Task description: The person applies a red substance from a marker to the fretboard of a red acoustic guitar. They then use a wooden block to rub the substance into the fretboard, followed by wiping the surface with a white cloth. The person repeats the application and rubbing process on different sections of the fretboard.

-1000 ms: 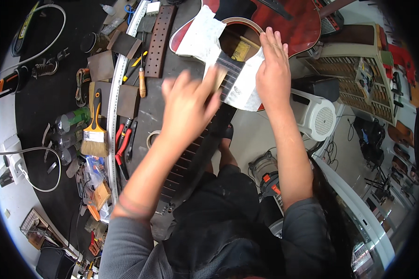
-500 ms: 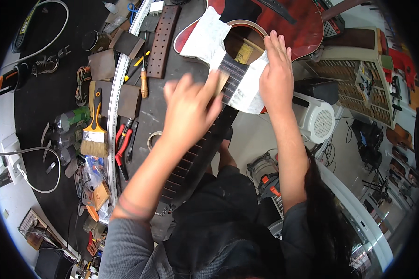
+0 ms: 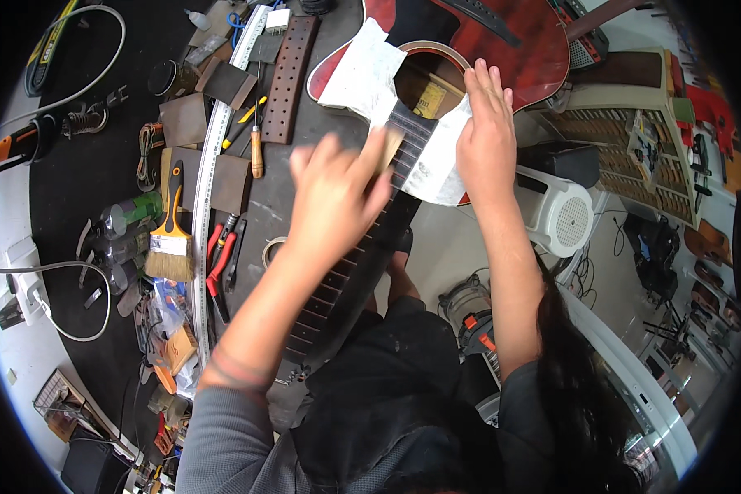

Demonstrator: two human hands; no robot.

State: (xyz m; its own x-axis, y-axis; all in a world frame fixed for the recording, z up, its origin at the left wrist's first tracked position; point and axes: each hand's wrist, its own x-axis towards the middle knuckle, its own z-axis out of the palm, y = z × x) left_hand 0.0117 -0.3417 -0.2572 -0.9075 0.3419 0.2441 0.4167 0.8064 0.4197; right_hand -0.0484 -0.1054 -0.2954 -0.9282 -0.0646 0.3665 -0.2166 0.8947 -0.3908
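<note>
A red acoustic guitar (image 3: 539, 49) lies with its neck toward me. White masking sheets (image 3: 362, 70) cover its top on both sides of the fretboard (image 3: 416, 128), near the soundhole (image 3: 432, 78). My left hand (image 3: 333, 193), slightly blurred, pinches a small tan piece (image 3: 393, 146) against the frets at the body end; whether it is wood or folded abrasive I cannot tell. With fingers stretched out, my right hand (image 3: 487, 136) lies flat at the soundhole's right edge, over the right-hand masking sheet (image 3: 440, 165).
Left of the neck, the dark bench holds a steel ruler (image 3: 210, 177), a paintbrush (image 3: 170, 239), red-handled pliers (image 3: 221, 259), a wooden-handled tool (image 3: 257, 152), a drilled wooden block (image 3: 290, 78) and a tape roll (image 3: 273, 249). A white stool (image 3: 561, 216) and a vacuum cleaner (image 3: 469, 313) stand right.
The view has shifted slightly. My left hand stays over the same frets, still blurred, with the tan piece. My right hand keeps its place on the guitar.
</note>
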